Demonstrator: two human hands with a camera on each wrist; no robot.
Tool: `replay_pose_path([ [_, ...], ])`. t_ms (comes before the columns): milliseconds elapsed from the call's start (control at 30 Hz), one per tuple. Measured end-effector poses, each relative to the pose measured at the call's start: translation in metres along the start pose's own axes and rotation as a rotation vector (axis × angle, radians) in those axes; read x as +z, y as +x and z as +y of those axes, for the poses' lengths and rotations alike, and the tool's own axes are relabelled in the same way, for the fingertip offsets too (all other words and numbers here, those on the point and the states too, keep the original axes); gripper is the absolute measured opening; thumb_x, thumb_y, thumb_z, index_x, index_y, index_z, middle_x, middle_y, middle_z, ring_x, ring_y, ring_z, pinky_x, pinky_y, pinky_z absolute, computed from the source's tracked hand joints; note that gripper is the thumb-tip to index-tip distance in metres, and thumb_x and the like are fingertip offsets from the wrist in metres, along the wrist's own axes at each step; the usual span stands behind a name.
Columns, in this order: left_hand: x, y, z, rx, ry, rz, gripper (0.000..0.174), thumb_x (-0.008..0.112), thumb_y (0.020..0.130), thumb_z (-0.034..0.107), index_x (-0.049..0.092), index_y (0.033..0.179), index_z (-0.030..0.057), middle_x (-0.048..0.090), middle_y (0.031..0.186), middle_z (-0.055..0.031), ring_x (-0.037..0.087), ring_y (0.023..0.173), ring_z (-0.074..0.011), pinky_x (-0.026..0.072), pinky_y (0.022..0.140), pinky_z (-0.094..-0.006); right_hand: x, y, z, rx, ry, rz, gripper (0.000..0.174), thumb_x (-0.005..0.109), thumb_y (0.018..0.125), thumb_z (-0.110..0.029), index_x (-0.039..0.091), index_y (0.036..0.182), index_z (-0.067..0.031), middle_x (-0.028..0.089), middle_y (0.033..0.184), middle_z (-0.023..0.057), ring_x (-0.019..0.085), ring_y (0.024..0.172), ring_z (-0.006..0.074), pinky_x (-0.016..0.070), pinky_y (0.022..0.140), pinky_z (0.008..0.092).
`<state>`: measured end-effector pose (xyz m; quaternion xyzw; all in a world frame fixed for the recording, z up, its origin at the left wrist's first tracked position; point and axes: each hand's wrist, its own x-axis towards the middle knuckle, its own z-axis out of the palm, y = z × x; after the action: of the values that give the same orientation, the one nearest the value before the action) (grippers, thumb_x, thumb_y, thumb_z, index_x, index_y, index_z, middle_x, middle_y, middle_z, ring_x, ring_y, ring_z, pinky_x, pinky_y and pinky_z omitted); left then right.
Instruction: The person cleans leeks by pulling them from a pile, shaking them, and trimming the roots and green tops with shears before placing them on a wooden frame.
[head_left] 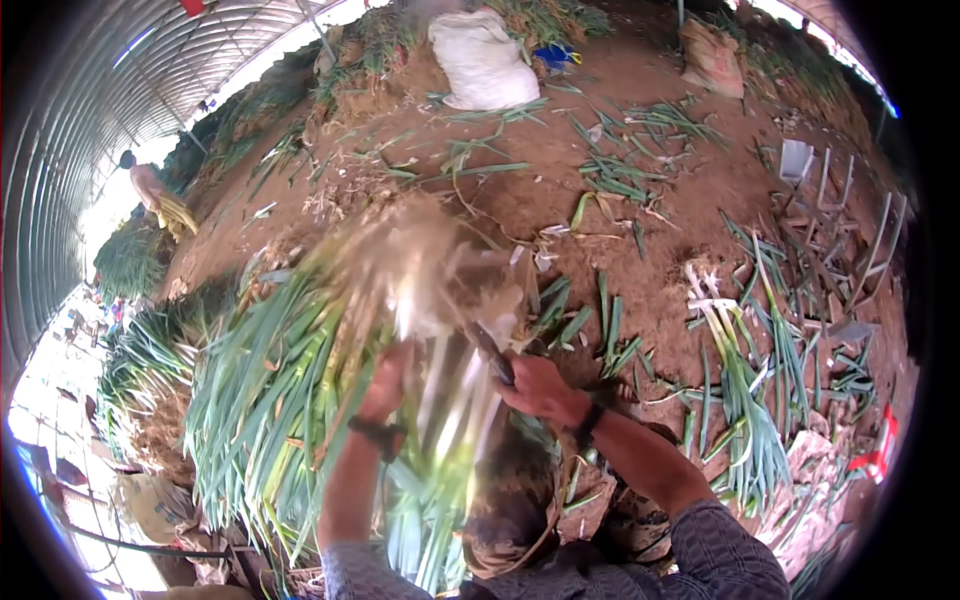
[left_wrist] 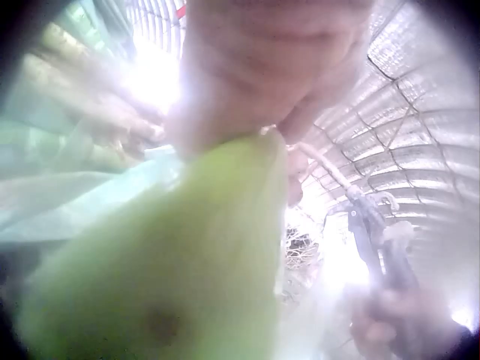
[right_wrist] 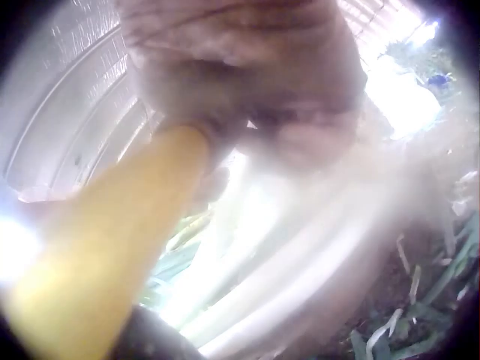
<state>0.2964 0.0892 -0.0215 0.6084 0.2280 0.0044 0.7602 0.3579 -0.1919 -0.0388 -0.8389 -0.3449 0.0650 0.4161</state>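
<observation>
In the head view my left hand point(head_left: 385, 385) grips a bunch of long green onions point(head_left: 432, 485), blurred, white stalks and roots toward the far side and green leaves toward me. A thick green stalk point(left_wrist: 187, 255) fills the left wrist view below the palm. My right hand point(head_left: 545, 390) holds a dark-handled tool point(head_left: 490, 355), its far end reaching over the root ends. From the left wrist the tool point(left_wrist: 367, 232) looks grey and forked; cannot tell its exact kind. A yellow, handle-like piece point(right_wrist: 112, 240) sticks out of the right fist, beside white stalks point(right_wrist: 285, 277).
A large heap of green onions point(head_left: 270, 370) lies to my left. More onions point(head_left: 740, 400) and cut leaves lie on the soil at right, near a metal frame point(head_left: 840, 240). A white sack point(head_left: 485, 60) stands ahead. Another person point(head_left: 160, 200) is at far left.
</observation>
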Motion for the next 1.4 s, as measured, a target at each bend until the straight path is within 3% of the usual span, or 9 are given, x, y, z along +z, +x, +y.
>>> replay_pose_path([
  [133, 0.007, -0.003, -0.001, -0.005, 0.057, 0.007, 0.045, 0.057, 0.093, 0.052, 0.058, 0.096, 0.0075, 0.046, 0.065, 0.0032, 0.043, 0.049, -0.0087, 0.0377, 0.042, -0.0260, 0.000, -0.003, 0.000, -0.084, -0.099, -0.036, 0.035, 0.062, 0.088, -0.038, 0.059, 0.100, -0.0050, 0.063, 0.069, 0.0164, 0.063, 0.061, 0.0368, 0.0495, 0.058, 0.0460],
  [300, 0.008, -0.007, 0.003, -0.102, 0.079, -0.034, 0.054, 0.052, 0.091, 0.064, 0.058, 0.091, 0.0105, 0.042, 0.058, 0.0047, 0.041, 0.045, -0.0101, 0.0374, 0.042, -0.0272, 0.003, -0.008, 0.003, 0.000, 0.041, -0.044, 0.036, 0.062, 0.088, -0.037, 0.057, 0.099, -0.0031, 0.063, 0.069, 0.0177, 0.063, 0.063, 0.0387, 0.0495, 0.059, 0.0470],
  [467, -0.011, 0.007, -0.004, 0.006, 0.200, 0.097, 0.056, 0.047, 0.092, 0.066, 0.059, 0.091, 0.0117, 0.043, 0.058, 0.0040, 0.043, 0.047, -0.0110, 0.0390, 0.044, -0.0283, 0.007, -0.017, -0.003, -0.001, -0.035, -0.116, 0.034, 0.064, 0.086, -0.037, 0.055, 0.096, -0.0050, 0.063, 0.073, 0.0198, 0.063, 0.067, 0.0419, 0.0497, 0.061, 0.0506],
  [533, -0.019, -0.004, 0.001, 0.018, 0.106, -0.034, 0.051, 0.050, 0.094, 0.061, 0.059, 0.094, 0.0101, 0.049, 0.061, 0.0021, 0.050, 0.053, -0.0132, 0.0438, 0.047, -0.0301, 0.002, -0.019, -0.010, 0.002, -0.096, -0.183, 0.035, 0.064, 0.086, -0.037, 0.055, 0.096, -0.0048, 0.064, 0.074, 0.0201, 0.063, 0.068, 0.0421, 0.0499, 0.062, 0.0510],
  [667, -0.044, 0.016, -0.010, 0.034, -0.081, -0.002, 0.044, 0.062, 0.092, 0.047, 0.058, 0.104, 0.0052, 0.058, 0.072, -0.0028, 0.061, 0.066, -0.0170, 0.0567, 0.055, -0.0364, 0.013, -0.020, -0.004, 0.020, -0.032, -0.173, 0.036, 0.063, 0.086, -0.037, 0.055, 0.098, -0.0040, 0.063, 0.072, 0.0197, 0.063, 0.067, 0.0416, 0.0496, 0.061, 0.0510],
  [800, -0.007, -0.008, -0.003, 0.209, 0.157, 0.087, 0.038, 0.068, 0.091, 0.034, 0.059, 0.101, -0.0011, 0.067, 0.085, -0.0117, 0.068, 0.080, -0.0201, 0.0594, 0.056, -0.0361, 0.011, -0.017, -0.010, -0.013, -0.047, -0.134, 0.036, 0.062, 0.086, -0.037, 0.054, 0.098, -0.0043, 0.063, 0.072, 0.0188, 0.063, 0.065, 0.0417, 0.0493, 0.060, 0.0509],
  [933, 0.007, -0.001, -0.011, 0.315, 0.272, 0.241, 0.023, 0.068, 0.090, 0.019, 0.060, 0.088, -0.0026, 0.066, 0.072, -0.0085, 0.065, 0.062, -0.0158, 0.0523, 0.048, -0.0289, 0.018, -0.019, 0.004, -0.016, -0.098, -0.146, 0.037, 0.062, 0.086, -0.038, 0.053, 0.099, -0.0054, 0.064, 0.073, 0.0186, 0.062, 0.065, 0.0421, 0.0493, 0.059, 0.0509],
  [1067, 0.024, 0.002, -0.015, 0.394, 0.444, 0.361, 0.024, 0.069, 0.089, 0.015, 0.057, 0.076, -0.0014, 0.066, 0.067, -0.0080, 0.062, 0.056, -0.0138, 0.0487, 0.051, -0.0283, 0.017, -0.020, -0.007, -0.006, -0.140, -0.176, 0.037, 0.062, 0.086, -0.038, 0.052, 0.099, -0.0053, 0.064, 0.073, 0.0191, 0.063, 0.066, 0.0423, 0.0496, 0.060, 0.0514],
  [1400, 0.010, 0.012, -0.040, 0.512, 0.616, 0.500, 0.027, 0.074, 0.080, 0.021, 0.058, 0.069, 0.0018, 0.064, 0.058, -0.0084, 0.063, 0.053, -0.0153, 0.0478, 0.052, -0.0319, 0.010, -0.015, -0.001, 0.106, -0.050, -0.155, 0.034, 0.063, 0.085, -0.035, 0.054, 0.097, -0.0047, 0.065, 0.078, 0.0202, 0.064, 0.074, 0.0420, 0.0502, 0.067, 0.0509],
])
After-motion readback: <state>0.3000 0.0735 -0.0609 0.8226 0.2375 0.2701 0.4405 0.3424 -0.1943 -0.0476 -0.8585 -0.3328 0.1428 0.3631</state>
